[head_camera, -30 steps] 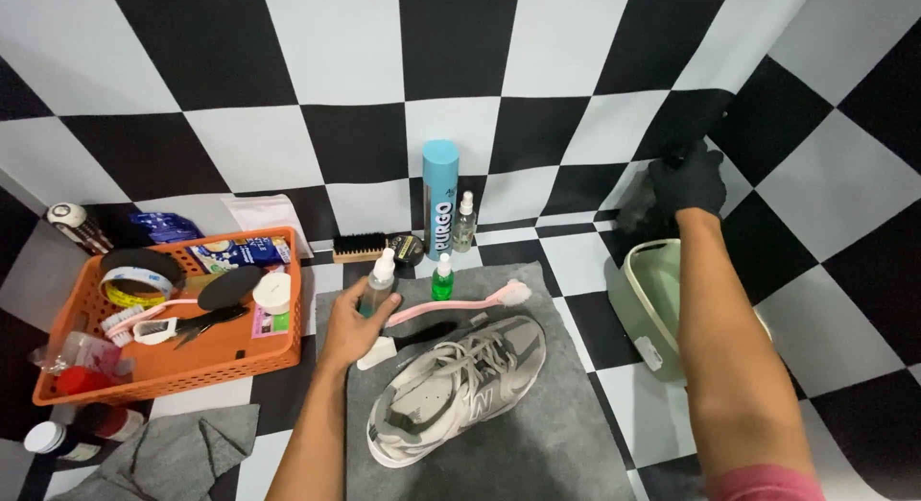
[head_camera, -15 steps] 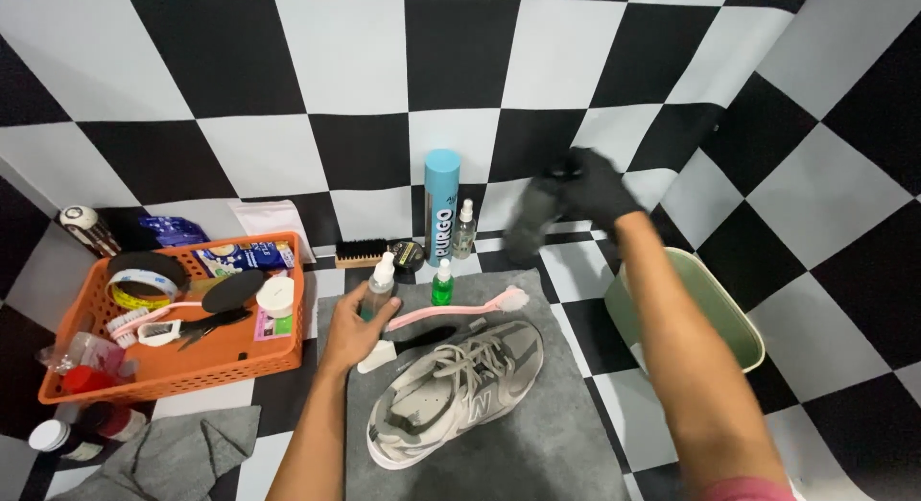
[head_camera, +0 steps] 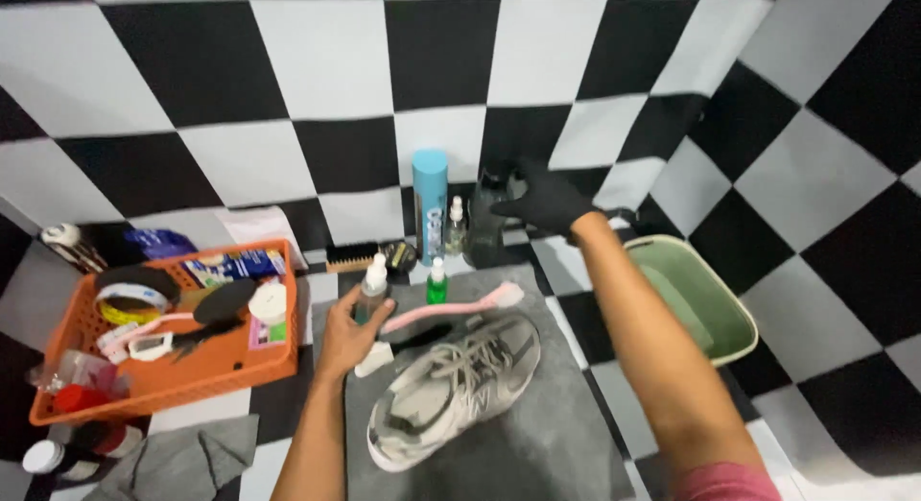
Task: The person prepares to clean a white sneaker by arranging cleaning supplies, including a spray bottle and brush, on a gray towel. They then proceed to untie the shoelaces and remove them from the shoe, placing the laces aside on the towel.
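So my gloved right hand (head_camera: 545,200) is up at 12 o'clock, fingers curled round a dark bottle (head_camera: 484,227) by the wall. Left hand (head_camera: 347,330) is bare, half-open, closing on a small spray bottle (head_camera: 372,288). Looks like I'm gathering cleaners; next is lifting steadily. Grey sneaker (head_camera: 451,388) sits on a grey mat (head_camera: 556,434), checkered floor (head_camera: 825,271) and wall all around.

A tall light-blue spray can (head_camera: 430,205) with a dark label is standing against the checkered wall, and flat blue-and-white packets (head_camera: 233,265) are lying in the orange basket's (head_camera: 173,374) back corner.
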